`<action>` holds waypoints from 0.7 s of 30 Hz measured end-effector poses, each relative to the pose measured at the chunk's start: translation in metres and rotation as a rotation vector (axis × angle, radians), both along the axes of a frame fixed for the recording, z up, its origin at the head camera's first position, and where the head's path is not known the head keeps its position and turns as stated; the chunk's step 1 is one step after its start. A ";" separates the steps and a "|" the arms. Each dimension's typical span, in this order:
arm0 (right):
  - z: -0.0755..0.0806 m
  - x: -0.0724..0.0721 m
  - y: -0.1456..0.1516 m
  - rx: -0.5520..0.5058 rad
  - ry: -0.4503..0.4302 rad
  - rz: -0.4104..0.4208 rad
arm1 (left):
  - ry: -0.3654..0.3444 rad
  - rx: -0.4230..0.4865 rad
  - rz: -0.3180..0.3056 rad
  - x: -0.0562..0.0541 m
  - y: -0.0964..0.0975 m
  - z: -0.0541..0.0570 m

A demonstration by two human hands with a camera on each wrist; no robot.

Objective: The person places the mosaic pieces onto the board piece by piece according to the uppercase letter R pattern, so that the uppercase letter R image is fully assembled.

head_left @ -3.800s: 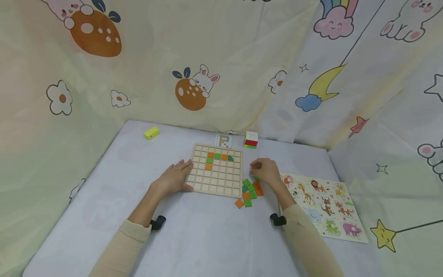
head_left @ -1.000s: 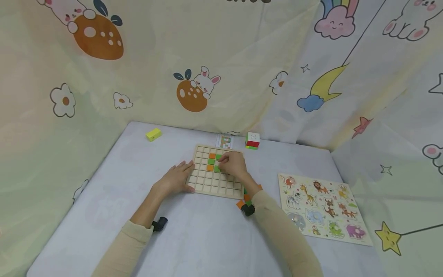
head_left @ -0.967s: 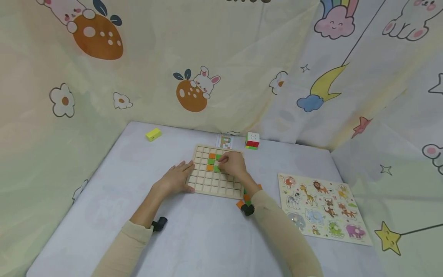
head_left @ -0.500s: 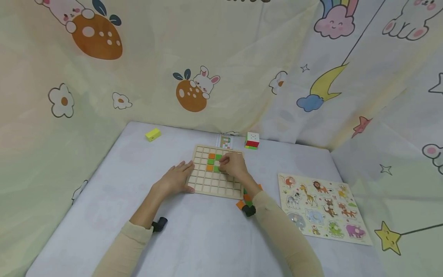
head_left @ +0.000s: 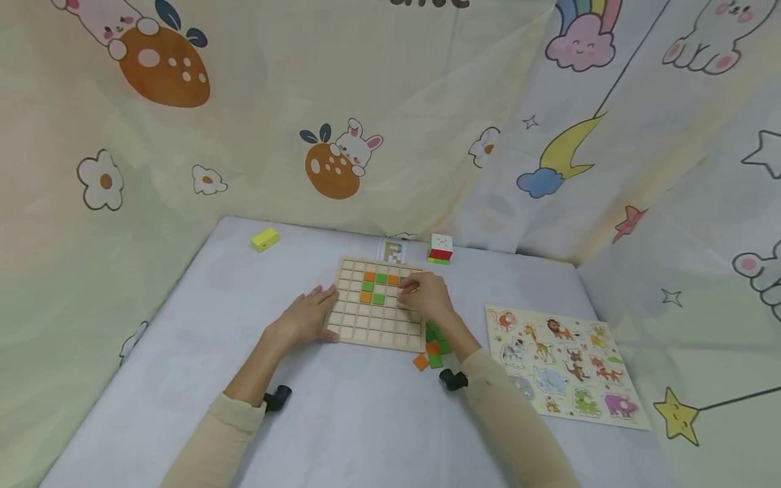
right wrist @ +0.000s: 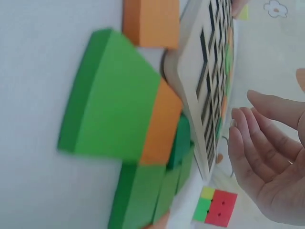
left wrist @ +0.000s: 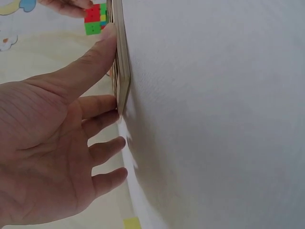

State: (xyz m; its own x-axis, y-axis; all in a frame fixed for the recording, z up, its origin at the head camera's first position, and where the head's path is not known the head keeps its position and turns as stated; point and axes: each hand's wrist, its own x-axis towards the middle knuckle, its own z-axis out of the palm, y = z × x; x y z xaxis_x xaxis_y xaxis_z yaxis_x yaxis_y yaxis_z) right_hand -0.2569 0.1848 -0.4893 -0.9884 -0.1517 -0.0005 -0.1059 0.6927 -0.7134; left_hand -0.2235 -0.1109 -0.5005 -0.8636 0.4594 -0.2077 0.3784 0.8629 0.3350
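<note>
Green filled a square that had been bare a few seconds earlier: the green tile (head_left: 378, 299) lay in the wooden board (head_left: 373, 324), right beside an orange tile (head_left: 365, 297). Your right hand (head_left: 426, 296) had slid off that tile toward the right side of the board, so the new piece looked left in place and the colour pattern seemed one square bigger. Its fingers were softly bent with a gap to the thumb, and you could see nothing held between them. Your left hand (head_left: 302, 317) lay along the board's left edge, fingers stretched out and thumb on the edge, and that probably helped stop the board sliding. The board was pale wood, flat and square, with round corners and thin lines marking the little boxes. The loose tiles (head_left: 434, 347) were in a messy heap just beside the board, on the white worktop (head_left: 366, 420). They were thick, with smooth, flat faces, mostly green and orange. Behind the board was a small picture card (head_left: 393, 251) with coloured squares, too tiny to read well, and near it stood a shiny puzzle cube (head_left: 441, 249).
</note>
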 end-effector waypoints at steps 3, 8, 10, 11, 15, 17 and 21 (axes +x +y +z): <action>0.004 0.005 0.009 -0.016 0.002 -0.015 | 0.001 0.004 -0.005 0.000 0.000 -0.002; 0.005 0.010 0.025 -0.006 -0.012 -0.040 | -0.002 0.005 -0.002 -0.001 -0.002 -0.004; 0.005 0.013 0.031 0.014 -0.014 -0.053 | -0.003 0.004 -0.002 -0.002 -0.002 -0.005; 0.005 0.014 0.034 0.022 -0.012 -0.059 | -0.006 0.004 -0.001 -0.002 -0.002 -0.005; 0.003 0.021 0.045 0.052 -0.023 -0.092 | -0.007 0.007 -0.004 -0.001 -0.001 -0.003; 0.003 0.024 0.051 0.067 -0.040 -0.105 | -0.006 0.009 -0.007 -0.001 -0.001 -0.002; 0.003 0.031 0.062 0.079 -0.089 -0.093 | -0.008 0.016 -0.005 0.000 0.000 -0.001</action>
